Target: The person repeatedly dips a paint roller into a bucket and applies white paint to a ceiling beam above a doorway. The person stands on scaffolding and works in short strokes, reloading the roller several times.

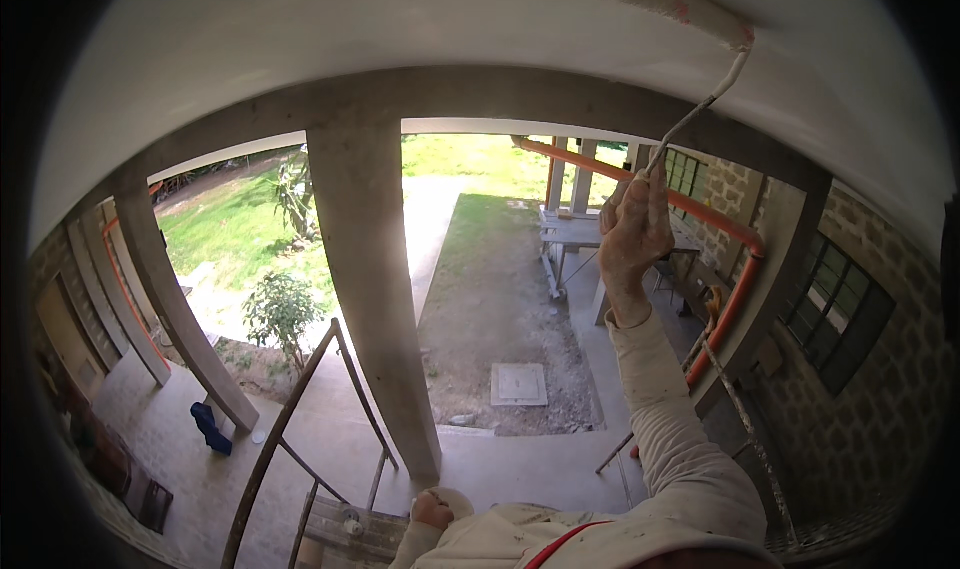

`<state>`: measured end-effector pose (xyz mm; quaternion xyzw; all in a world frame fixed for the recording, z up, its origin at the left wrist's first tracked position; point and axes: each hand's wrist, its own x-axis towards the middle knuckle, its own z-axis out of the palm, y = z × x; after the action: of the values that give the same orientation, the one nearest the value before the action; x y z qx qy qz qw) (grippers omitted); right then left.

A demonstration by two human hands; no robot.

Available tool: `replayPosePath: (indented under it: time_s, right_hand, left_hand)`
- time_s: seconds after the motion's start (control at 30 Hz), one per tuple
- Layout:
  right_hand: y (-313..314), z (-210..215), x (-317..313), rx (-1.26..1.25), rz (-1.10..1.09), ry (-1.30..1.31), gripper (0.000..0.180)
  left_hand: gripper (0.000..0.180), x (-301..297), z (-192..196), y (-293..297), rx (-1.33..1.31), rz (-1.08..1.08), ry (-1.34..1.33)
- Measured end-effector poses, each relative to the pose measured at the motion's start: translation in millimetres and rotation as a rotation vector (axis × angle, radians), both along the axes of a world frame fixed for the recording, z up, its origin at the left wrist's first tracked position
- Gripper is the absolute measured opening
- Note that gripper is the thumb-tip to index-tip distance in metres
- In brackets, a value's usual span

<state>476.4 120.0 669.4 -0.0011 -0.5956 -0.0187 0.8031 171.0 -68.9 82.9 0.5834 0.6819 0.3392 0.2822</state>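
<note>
High on the right, my right hand (pixel 635 239) is wrapped round the handle of a paint roller (pixel 680 7). Its bent wire frame runs up to a pale, paint-covered sleeve with pinkish smears, which lies at the white ceiling (pixel 380 34); whether it touches cannot be told. My right arm is stretched upward in a light, stained sleeve. Low in the middle, close to my body, my left hand (pixel 432 512) is closed at the edge of a pale round thing (pixel 458 502). My body hides part of that thing, so its kind is unclear.
Metal scaffold rails (pixel 285 409) stand at left, with more rails (pixel 745 429) at right. Below is a wooden plank platform (pixel 375 537). A concrete column (pixel 370 269) rises ahead to a beam. An orange pipe (pixel 715 219) runs along the right. Dark blue cloth (pixel 211 429) is at lower left.
</note>
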Motion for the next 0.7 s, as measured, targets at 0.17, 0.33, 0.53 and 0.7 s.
replayPosePath:
  time_s: [0.17,0.33,0.53,0.7]
  right_hand:
    - [19,1,-5,-0.150,0.012,0.040,0.046]
    - [58,-11,-1,-0.369,0.012,0.082,0.042]
    - [131,-16,13,-0.453,-0.210,0.021,0.043]
    - [180,-18,14,-0.525,-0.374,0.021,0.044]
  left_hand:
    - [0.024,-1,-14,5,0.024,0.008,-0.080]
    - [0.035,6,-3,-1,0.057,0.068,-0.092]
    - [0.045,14,-11,4,0.052,0.107,-0.239]
    - [0.043,16,-20,8,-0.025,0.145,-0.126]
